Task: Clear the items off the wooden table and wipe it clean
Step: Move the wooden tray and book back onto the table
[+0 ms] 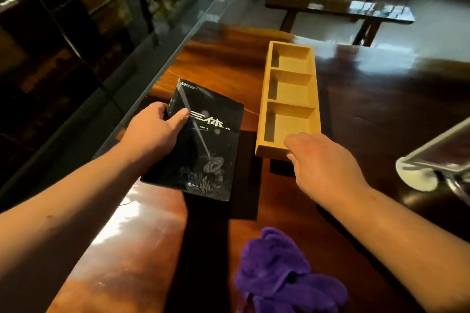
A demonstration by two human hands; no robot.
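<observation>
Black book (203,140) in left hand (152,132), tray (290,99) at right hand (323,162)

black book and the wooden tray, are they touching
Apart. The head view shows a strip of dark table between the black book, held by the left hand, and the wooden tray.

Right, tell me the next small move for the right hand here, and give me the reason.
Probably close the right hand on the near end of the pale wooden three-compartment tray and lift it off the glossy dark wooden table. The hand is open at that end wall, the compartments look empty, and the left hand already grips the black paperback book. The crumpled purple cloth waits nearby for wiping.
</observation>
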